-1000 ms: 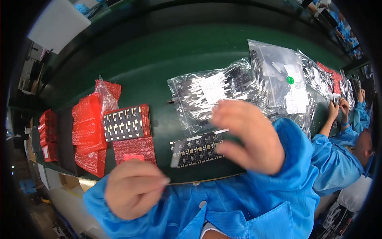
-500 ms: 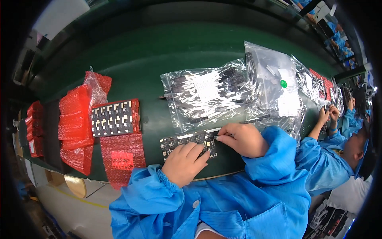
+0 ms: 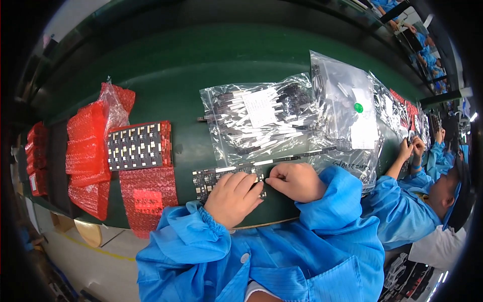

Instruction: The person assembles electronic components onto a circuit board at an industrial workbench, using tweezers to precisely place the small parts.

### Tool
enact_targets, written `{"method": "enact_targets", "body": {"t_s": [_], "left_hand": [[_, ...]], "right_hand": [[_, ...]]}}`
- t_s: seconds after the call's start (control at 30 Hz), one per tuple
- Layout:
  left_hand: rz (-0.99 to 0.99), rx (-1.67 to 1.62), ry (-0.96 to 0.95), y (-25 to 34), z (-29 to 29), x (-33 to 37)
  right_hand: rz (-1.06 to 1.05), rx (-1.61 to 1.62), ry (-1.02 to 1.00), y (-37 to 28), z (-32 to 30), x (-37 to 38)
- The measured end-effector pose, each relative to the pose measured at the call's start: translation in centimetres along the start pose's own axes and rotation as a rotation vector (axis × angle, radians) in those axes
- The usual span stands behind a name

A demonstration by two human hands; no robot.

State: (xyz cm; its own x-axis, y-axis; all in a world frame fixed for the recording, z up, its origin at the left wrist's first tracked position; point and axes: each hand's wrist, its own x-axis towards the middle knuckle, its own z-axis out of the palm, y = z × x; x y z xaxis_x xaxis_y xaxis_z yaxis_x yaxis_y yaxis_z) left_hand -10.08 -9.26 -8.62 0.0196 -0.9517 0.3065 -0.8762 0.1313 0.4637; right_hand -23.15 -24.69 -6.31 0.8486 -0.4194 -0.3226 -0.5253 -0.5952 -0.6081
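Note:
A black circuit board panel (image 3: 201, 183) with rows of small pale parts lies near the table's front edge. My left hand (image 3: 232, 199) rests over its middle, fingers laid across the board and slightly bent, covering part of it. At the board's right end is my right hand (image 3: 294, 180), thumb and forefinger pinched together. Whatever sits between those fingertips is too small to make out. A thin black-and-white strip (image 3: 294, 157) runs along the board's far edge and reaches right, toward the plastic bags.
Beyond the board lies a clear bag (image 3: 261, 116) of black-and-white strips, with another clear bag (image 3: 347, 105) beside it. Leftward, a stack of circuit panels (image 3: 138, 146) sits on red bubble wrap (image 3: 90, 146). A co-worker (image 3: 417, 186) works close on my right.
My right hand has shifted slightly toward the board and my left hand, uncovering more of the strip at the far edge. My left hand stays on the board. The whole view has shifted a little.

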Motion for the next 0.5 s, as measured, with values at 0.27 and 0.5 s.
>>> {"method": "enact_targets", "body": {"t_s": [0.27, 0.5], "left_hand": [[-0.02, -0.003, -0.002, -0.26, 0.3, 0.09], [-0.027, -0.002, 0.005, -0.21, 0.31, 0.01]], "right_hand": [[-0.015, -0.049, 0.036, 0.17, 0.46, 0.18], [-0.016, -0.069, 0.077, 0.15, 0.73, 0.34]]}}
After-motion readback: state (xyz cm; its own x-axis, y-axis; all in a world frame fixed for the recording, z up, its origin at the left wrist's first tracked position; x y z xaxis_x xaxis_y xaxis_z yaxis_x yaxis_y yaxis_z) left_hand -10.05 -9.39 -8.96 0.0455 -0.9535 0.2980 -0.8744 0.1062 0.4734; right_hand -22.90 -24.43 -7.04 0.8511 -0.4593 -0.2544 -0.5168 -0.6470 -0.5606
